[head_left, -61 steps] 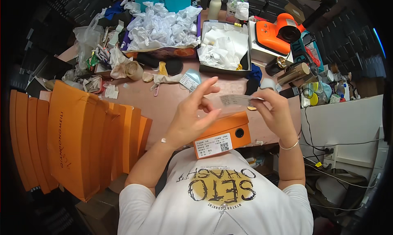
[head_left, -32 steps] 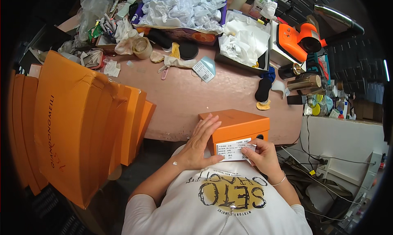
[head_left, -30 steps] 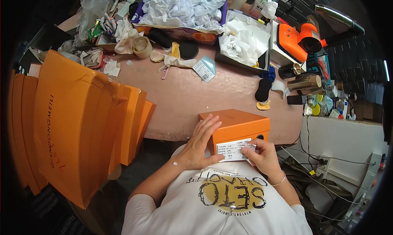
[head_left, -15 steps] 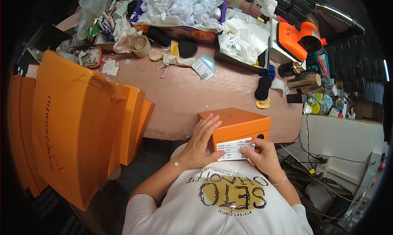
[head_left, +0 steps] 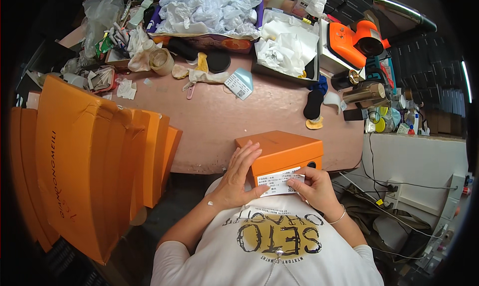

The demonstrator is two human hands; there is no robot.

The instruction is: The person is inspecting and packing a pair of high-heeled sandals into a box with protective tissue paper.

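Observation:
An orange shoebox (head_left: 279, 144) sits at the table's near edge, its front face toward me. A white printed label (head_left: 279, 185) with a square code lies against that front. My left hand (head_left: 238, 180) rests along the box's left side, fingers stretched out and its thumb on the label's left part. A small white scrap sticks to my left wrist. At the label's right part, my right hand (head_left: 317, 189) has thumb and forefinger pinched together on it. Whether the label is fully stuck down cannot be made out. A dark round hole (head_left: 312, 165) shows above my right fingers.
Several orange boxes (head_left: 82, 161) stand stacked at the left. Along the back are a bin of crumpled paper (head_left: 204, 14), a black box with tissue (head_left: 287, 56) and an orange device (head_left: 347, 44). A light-blue tag (head_left: 239, 83) and black pad (head_left: 313, 104) lie on the table (head_left: 199, 126).
The view has shifted slightly, so everything sits a little to the left. My right thumb has edged along the label; my left hand keeps its place on the box.

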